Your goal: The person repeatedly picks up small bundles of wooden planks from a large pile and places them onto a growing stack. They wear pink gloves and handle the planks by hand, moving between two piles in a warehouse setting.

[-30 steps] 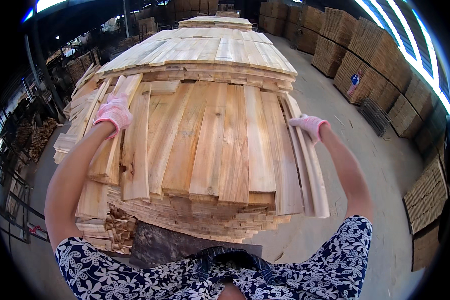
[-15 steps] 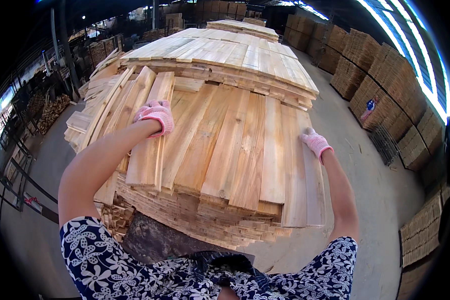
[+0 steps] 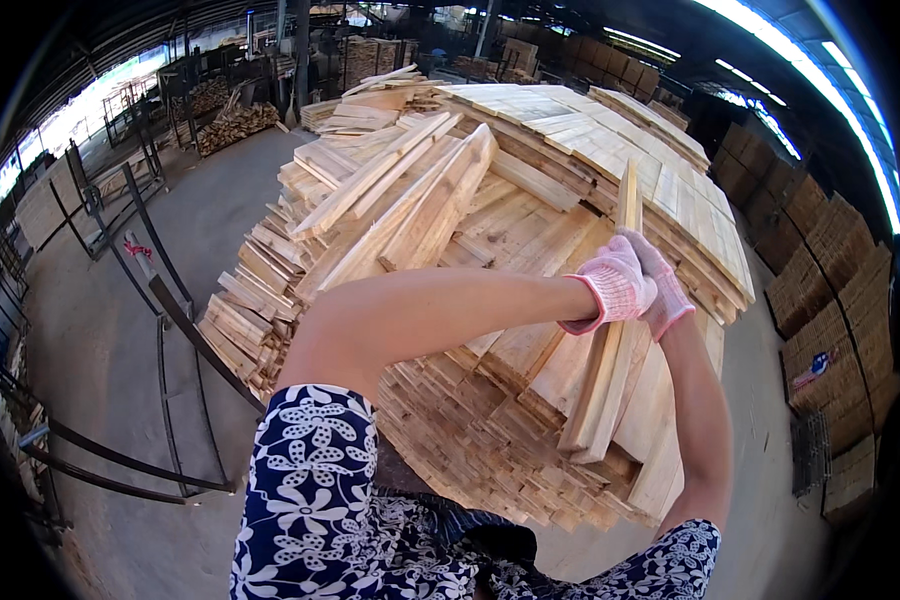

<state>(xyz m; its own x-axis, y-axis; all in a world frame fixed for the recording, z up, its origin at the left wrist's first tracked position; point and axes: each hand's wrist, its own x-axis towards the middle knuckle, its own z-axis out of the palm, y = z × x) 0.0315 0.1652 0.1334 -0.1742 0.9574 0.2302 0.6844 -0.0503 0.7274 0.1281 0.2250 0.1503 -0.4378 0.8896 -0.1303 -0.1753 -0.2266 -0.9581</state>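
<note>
A pair of long pale wooden boards (image 3: pixel 604 390) is tipped up on edge over the right part of the stack. My left hand (image 3: pixel 615 284), in a pink knit glove, is closed around these boards near their middle. Right beside it, my right hand (image 3: pixel 660 284), gloved alike, presses on their right side with its fingers partly hidden. Beneath lies a layer of flat boards (image 3: pixel 515 235) on the lumber stack (image 3: pixel 470 430). To the left, several loose boards (image 3: pixel 435 205) rest at a slant on top of one another.
A higher layer of boards (image 3: pixel 660 165) rises at the far side of the stack. Uneven board ends (image 3: pixel 255 290) jut out at left. A dark metal rack (image 3: pixel 185 320) stands on the floor there. Tall bundles of lumber (image 3: pixel 830 260) line the right.
My left hand has moved right from the left boards to join my right hand. Boards are now raised on edge between them. The view has swung to the left.
</note>
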